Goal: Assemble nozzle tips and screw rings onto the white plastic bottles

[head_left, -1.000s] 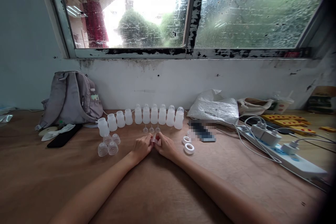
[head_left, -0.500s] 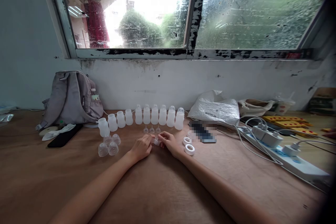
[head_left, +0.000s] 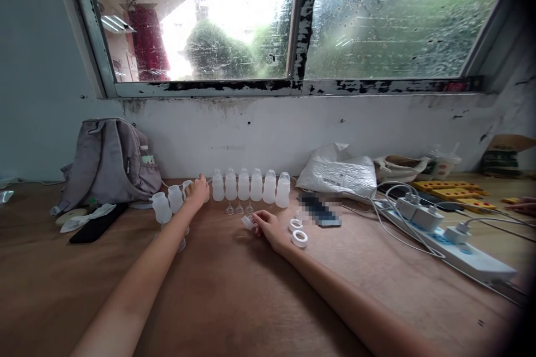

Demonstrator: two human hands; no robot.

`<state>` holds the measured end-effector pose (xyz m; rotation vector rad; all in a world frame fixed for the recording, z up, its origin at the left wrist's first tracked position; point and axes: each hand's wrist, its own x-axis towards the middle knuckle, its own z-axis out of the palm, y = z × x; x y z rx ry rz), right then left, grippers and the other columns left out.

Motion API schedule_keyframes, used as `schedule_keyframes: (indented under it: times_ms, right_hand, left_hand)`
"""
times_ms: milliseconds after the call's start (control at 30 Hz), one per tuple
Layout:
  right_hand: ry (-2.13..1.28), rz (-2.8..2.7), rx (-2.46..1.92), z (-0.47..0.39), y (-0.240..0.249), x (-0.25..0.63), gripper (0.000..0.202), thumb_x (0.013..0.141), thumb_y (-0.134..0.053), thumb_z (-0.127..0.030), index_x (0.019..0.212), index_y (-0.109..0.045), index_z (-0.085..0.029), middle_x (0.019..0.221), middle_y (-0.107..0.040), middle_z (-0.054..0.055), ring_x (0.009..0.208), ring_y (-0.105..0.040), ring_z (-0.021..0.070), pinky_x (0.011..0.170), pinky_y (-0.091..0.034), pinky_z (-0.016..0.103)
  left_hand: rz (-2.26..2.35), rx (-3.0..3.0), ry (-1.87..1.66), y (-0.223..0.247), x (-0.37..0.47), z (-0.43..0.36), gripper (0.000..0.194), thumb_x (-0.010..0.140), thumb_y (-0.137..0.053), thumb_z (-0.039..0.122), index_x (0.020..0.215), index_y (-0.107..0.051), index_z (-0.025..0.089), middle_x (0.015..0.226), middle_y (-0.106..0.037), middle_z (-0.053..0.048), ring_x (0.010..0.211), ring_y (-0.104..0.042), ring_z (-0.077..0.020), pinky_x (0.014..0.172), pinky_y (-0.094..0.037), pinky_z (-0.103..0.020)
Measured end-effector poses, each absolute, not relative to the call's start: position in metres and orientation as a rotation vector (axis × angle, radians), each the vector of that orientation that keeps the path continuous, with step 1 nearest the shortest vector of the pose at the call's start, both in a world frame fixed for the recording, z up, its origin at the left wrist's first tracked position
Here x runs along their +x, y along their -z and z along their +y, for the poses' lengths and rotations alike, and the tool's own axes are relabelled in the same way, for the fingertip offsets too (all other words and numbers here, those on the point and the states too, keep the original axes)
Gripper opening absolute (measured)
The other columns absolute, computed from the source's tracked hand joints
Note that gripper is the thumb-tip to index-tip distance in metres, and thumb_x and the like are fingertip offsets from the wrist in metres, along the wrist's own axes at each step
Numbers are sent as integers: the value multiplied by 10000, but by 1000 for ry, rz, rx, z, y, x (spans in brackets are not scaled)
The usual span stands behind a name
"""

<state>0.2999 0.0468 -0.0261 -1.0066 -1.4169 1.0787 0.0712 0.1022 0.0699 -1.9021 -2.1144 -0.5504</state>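
My left hand [head_left: 196, 191] reaches to the back row, its fingers around a frosted bottle without a cap at the right end of the uncapped ones. My right hand [head_left: 266, 226] pinches a small clear piece with a ring [head_left: 249, 222] above the table. Several capped bottles [head_left: 243, 185] stand in a row to the right of my left hand. In front of them lie three clear teats [head_left: 239, 209]. White rings [head_left: 299, 238] lie right of my right hand. Uncapped bottles [head_left: 161, 207] stand at the left; my left forearm partly hides the clear caps.
A grey backpack [head_left: 111, 162] and a black phone [head_left: 98, 224] are at the left. Behind right lie a silver bag [head_left: 339, 173] and a blurred dark device. A power strip with cables [head_left: 452, 242] runs along the right; another person's hand [head_left: 523, 205] shows at the far right edge.
My left hand has left my right hand and moved back and left to the bottle. My right hand still holds the clear piece. The view has shifted slightly.
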Motion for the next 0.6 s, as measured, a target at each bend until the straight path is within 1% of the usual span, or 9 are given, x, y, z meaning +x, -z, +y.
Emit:
schedule_keyframes:
  times_ms: [167, 233, 300, 367, 500, 567, 600]
  right_hand:
    - [-1078, -1417, -1011, 47, 27, 300, 260, 711, -541, -431, 749, -552, -174, 512, -515, -32, 403, -472, 93, 379, -369, 201]
    - [-1082, -1410, -1008, 48, 28, 299, 254, 714, -541, -423, 752, -554, -173, 507, -511, -34, 401, -470, 91, 380, -368, 199]
    - [-1090, -1394, -1004, 48, 28, 299, 251, 711, -544, -419, 750, -552, -172, 517, -516, -34, 397, -469, 88, 376, -364, 198]
    - [-1100, -1373, -999, 48, 28, 299, 250, 706, -548, -418, 743, -548, -171, 530, -522, -33, 393, -469, 87, 371, -362, 199]
    - [-1117, -1333, -990, 48, 25, 299, 250, 693, -557, -416, 731, -537, -169, 505, -512, -39, 379, -460, 87, 362, -356, 200]
    - [-1125, -1318, -984, 47, 24, 298, 248, 686, -564, -410, 728, -538, -167, 482, -502, -44, 371, -453, 88, 360, -351, 201]
    - [-1129, -1312, -980, 46, 24, 298, 247, 682, -569, -408, 725, -540, -167, 475, -501, -45, 370, -452, 89, 359, -348, 201]
  left_hand:
    - [-2065, -1944, 551, -69, 75, 99, 262, 813, -351, 244, 876, -567, 110, 903, -587, -156, 813, -584, -285, 652, -441, -373]
    - [-2018, -1952, 572, -70, 80, 87, 272, 822, -333, 254, 863, -572, 131, 953, -554, -140, 850, -566, -270, 670, -442, -356]
    - [-1934, -1959, 634, -69, 86, 71, 266, 829, -327, 274, 880, -560, 156, 1010, -512, -118, 933, -523, -259, 706, -440, -336]
    - [-1766, -1999, 792, -66, 92, 54, 232, 828, -343, 281, 881, -538, 168, 1029, -485, -99, 987, -481, -245, 750, -435, -320]
    - [-1422, -2201, 1151, -44, 102, 26, 143, 831, -356, 239, 852, -479, 168, 1053, -461, -91, 1006, -466, -211, 869, -394, -336]
    - [-1344, -2343, 1288, -26, 108, 18, 126, 844, -348, 236, 897, -445, 175, 1085, -452, -91, 1042, -457, -199, 898, -379, -341]
    - [-1334, -2420, 1367, -16, 110, 15, 145, 848, -355, 244, 961, -418, 179, 1107, -449, -93, 1048, -461, -192, 891, -387, -337]
